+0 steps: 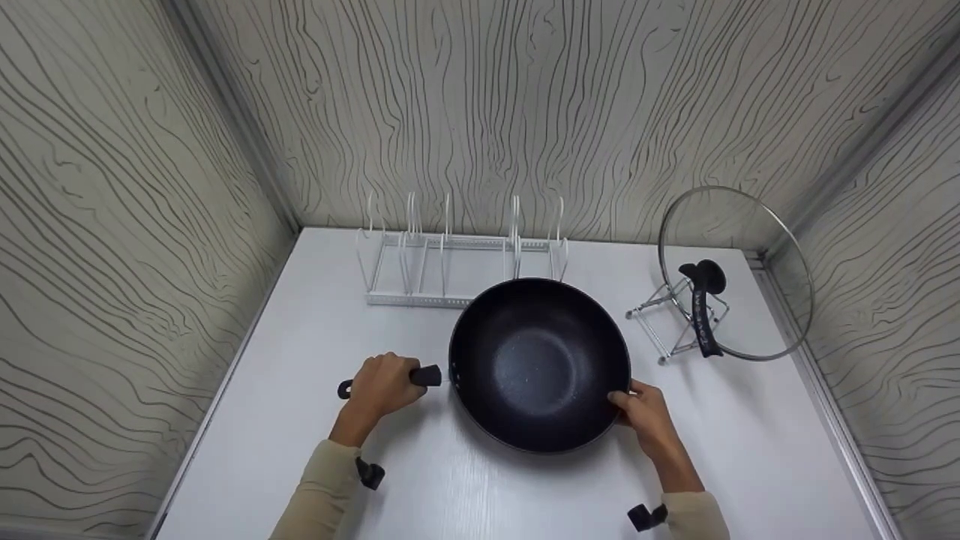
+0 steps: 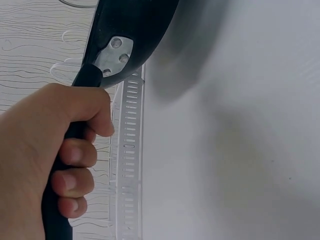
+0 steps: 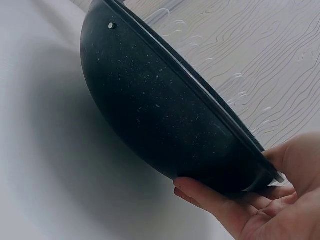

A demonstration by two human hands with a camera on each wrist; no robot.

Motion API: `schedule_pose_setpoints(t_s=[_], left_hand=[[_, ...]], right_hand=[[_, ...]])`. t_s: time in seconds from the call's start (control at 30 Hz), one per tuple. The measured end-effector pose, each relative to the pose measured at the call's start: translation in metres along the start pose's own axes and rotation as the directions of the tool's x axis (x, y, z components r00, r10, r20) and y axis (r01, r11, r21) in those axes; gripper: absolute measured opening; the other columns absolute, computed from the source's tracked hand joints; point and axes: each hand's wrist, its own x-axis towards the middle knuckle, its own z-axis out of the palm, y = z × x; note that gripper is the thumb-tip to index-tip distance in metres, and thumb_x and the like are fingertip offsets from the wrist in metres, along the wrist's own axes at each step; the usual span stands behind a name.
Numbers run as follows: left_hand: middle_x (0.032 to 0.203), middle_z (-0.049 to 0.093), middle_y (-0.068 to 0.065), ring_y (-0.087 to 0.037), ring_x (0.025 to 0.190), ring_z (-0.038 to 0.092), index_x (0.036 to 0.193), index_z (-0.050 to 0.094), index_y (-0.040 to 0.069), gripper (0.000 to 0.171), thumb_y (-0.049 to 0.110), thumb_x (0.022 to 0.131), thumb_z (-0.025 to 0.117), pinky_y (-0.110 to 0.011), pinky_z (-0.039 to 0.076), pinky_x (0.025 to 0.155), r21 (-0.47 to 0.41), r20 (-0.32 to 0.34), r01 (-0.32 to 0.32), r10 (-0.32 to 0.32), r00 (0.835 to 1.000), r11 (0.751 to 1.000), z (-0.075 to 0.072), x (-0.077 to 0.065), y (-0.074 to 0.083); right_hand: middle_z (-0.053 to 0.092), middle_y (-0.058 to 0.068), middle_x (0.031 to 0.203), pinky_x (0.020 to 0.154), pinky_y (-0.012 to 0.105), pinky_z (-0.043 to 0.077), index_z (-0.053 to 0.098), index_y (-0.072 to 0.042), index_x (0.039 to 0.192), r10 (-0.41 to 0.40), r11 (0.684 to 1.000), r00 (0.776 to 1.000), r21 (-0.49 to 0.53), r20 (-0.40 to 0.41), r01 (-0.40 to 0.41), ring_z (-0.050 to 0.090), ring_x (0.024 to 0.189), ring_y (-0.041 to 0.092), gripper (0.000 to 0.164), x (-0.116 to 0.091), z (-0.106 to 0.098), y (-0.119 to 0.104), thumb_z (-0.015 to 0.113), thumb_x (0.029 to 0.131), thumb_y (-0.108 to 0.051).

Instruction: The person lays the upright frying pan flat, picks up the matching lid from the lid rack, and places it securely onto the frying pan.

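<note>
A black wok (image 1: 536,367) is held above the white table, its speckled inside facing up in the head view. My left hand (image 1: 386,384) grips its long black handle (image 2: 57,200), fingers wrapped round it below the riveted metal bracket (image 2: 116,56). At the opposite side my right hand (image 1: 645,412) pinches the rim, thumb over the edge and fingers under the outer wall, as the right wrist view shows. The dark speckled underside (image 3: 150,105) hangs over its shadow on the table.
Behind the wok stands a white wire rack (image 1: 420,300) with upright dividers, against the patterned back wall (image 1: 480,112). To the right, a glass lid (image 1: 757,277) with a black handle (image 1: 701,311) leans upright in a small metal stand (image 1: 652,330). Side walls enclose the table (image 1: 300,322).
</note>
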Motion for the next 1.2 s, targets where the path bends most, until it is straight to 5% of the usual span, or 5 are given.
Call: schedule_pose_setpoints(t_s=[0.53, 1.2], left_hand=[[0.058, 0.057, 0.007, -0.011, 0.053, 0.043, 0.069, 0.067, 0.018, 0.013, 0.022, 0.074, 0.079, -0.029, 0.036, 0.052, -0.014, 0.036, 0.023, -0.022, 0.999, 1.0, 0.0046, -0.0018, -0.0038], [0.056, 0.051, 0.009, -0.01, 0.052, 0.04, 0.065, 0.063, 0.019, 0.017, 0.021, 0.072, 0.078, -0.028, 0.032, 0.05, -0.021, 0.055, 0.018, -0.017, 0.998, 1.0, 0.0069, 0.0006, -0.0067]], right_hand=[[0.076, 0.028, 0.109, 0.07, 0.026, 0.062, 0.051, 0.021, 0.142, 0.022, 0.999, 1.0, -0.037, -0.007, -0.022, 0.076, 0.086, 0.02, 0.054, 0.0038, 0.0036, 0.0077, 0.062, 0.094, 0.0], [0.077, 0.02, 0.102, 0.067, 0.024, 0.059, 0.05, 0.02, 0.144, 0.036, 0.998, 0.999, -0.048, 0.016, -0.035, 0.071, 0.081, 0.017, 0.055, 0.0049, 0.0032, 0.0092, 0.062, 0.095, -0.002]])
